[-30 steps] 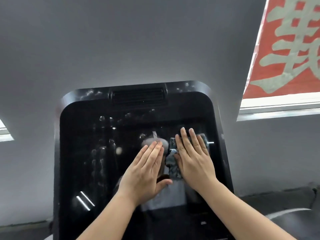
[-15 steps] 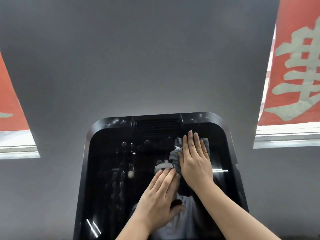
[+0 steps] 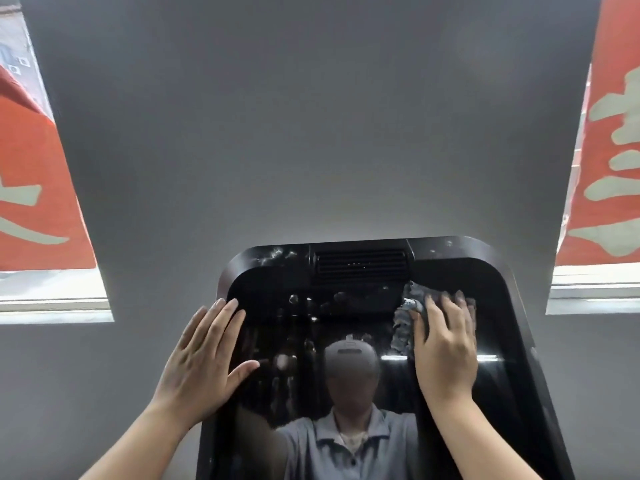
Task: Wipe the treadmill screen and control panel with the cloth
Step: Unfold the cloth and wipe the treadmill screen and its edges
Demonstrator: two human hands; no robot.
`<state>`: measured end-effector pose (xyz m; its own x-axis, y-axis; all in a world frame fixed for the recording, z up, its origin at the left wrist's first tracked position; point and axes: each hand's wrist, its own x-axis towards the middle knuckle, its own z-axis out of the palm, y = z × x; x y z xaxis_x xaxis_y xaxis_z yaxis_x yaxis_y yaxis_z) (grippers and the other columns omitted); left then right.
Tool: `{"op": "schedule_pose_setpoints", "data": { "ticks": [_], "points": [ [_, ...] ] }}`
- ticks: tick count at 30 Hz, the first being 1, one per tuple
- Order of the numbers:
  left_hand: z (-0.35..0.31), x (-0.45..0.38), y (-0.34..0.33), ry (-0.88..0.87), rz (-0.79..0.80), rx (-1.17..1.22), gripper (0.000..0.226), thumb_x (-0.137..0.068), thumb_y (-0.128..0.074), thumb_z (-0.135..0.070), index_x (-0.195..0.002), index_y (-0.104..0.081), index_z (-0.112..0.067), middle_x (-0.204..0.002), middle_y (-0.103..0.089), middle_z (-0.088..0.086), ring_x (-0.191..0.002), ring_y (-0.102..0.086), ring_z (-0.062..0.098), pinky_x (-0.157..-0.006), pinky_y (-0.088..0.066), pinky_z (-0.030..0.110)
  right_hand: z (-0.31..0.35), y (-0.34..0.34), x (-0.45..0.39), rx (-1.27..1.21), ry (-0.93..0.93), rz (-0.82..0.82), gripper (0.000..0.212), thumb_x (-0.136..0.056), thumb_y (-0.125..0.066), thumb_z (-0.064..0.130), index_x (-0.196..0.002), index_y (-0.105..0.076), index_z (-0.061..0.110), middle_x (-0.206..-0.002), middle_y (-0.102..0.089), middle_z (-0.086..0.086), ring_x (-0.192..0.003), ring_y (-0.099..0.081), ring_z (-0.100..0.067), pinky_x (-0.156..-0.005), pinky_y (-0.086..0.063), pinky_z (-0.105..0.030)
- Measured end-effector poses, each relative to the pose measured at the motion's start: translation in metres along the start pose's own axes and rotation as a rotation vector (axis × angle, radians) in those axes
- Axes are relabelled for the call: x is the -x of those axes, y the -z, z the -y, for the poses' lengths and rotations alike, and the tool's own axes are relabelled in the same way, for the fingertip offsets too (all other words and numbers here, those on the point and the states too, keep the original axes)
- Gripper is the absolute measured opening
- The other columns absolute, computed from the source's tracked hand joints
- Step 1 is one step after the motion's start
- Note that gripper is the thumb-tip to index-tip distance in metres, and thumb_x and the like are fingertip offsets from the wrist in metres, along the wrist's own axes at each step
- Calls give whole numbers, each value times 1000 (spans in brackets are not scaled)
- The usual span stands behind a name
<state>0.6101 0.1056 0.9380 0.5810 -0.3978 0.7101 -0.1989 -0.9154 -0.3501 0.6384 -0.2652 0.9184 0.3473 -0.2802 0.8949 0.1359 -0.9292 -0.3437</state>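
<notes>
Screen [image 3: 346, 323] of the treadmill, black and glossy, fills the lower centre of view, tilted back against a grey wall [image 3: 311, 133]. At its 1 o'clock corner the right hand [image 3: 445, 344] presses the cloth [image 3: 407, 306] flat, fingers straight, grip released. At 9 o'clock the left hand [image 3: 204, 362] rests flat on the screen's edge, fingers spread, grip released. A vent [image 3: 360, 265] sits at 12 o'clock. Smudges dot the glass. Red banners [image 3: 31, 168] hang at both sides.
</notes>
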Motion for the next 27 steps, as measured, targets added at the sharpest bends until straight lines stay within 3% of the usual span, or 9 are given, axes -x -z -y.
{"op": "schedule_pose_setpoints", "data": {
  "ticks": [5, 12, 17, 22, 25, 27],
  "points": [
    [5, -17, -15, 112, -10, 72, 91, -95, -33, -67, -153, -32, 3, -165, -20, 17, -153, -18, 30, -125, -10, 43, 8, -5, 2, 87, 19, 33, 51, -103, -38, 30, -134, -53, -8, -141, -50, -28, -140, -38, -40, -120, -24, -51],
    [-2, -33, -27, 229, 5, 136, 94, -98, -18, -72, -159, -7, -1, -168, -4, 17, -156, 1, 25, -124, 0, 39, 48, -22, 7, 167, -172, 53, 52, -102, -34, 23, -138, -44, -14, -144, -43, -34, -140, -37, -45, -118, -27, -55],
    [-8, -34, -32, 295, 1, 177, 89, -100, -19, -68, -159, -7, -2, -167, -5, 17, -155, 1, 27, -124, 0, 40, 118, -50, 16, 155, -178, 68, 48, -102, -37, 17, -139, -43, -14, -145, -43, -34, -140, -38, -45, -117, -30, -54],
    [-23, -36, -39, 447, -66, 359, 76, -103, -12, -59, -160, -7, -9, -167, -6, 13, -155, 1, 25, -124, 9, 30, 185, -62, 40, 35, 40, 94, 47, -97, -58, 9, -139, -47, -8, -144, -46, -27, -138, -42, -37, -118, -31, -49],
    [-23, -36, -40, 434, -110, 367, 74, -103, -22, -53, -159, -13, -6, -166, -13, 16, -154, -7, 28, -124, 5, 31, 160, -52, 37, -19, 396, 155, 43, -99, -53, 18, -136, -54, -3, -143, -51, -22, -138, -45, -31, -116, -35, -45],
    [-23, -34, -41, 427, -109, 365, 75, -102, -23, -52, -158, -12, -4, -165, -13, 16, -154, -7, 28, -125, 0, 35, 120, -43, 21, -10, 498, 186, 42, -105, -44, 23, -136, -55, -2, -143, -52, -21, -138, -46, -29, -116, -36, -44]
  ]
}}
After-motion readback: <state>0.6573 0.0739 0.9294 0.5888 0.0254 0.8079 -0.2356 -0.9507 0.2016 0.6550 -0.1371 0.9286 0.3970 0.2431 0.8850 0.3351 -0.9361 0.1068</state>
